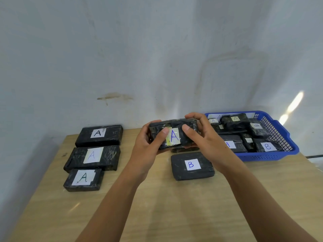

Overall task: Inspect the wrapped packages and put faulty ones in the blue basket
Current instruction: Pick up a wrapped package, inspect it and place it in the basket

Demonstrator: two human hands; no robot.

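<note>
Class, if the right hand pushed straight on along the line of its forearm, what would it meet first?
The right hand grips the package; pushed on, it would probably meet the left hand at the other end, though depth is unclear.

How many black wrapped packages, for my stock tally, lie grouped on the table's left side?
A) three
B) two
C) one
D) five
A: three A-labelled packages lie there, the far package, the middle package and the near package; the left hand and right hand grip a fourth A-labelled package at centre, above the table.
</note>
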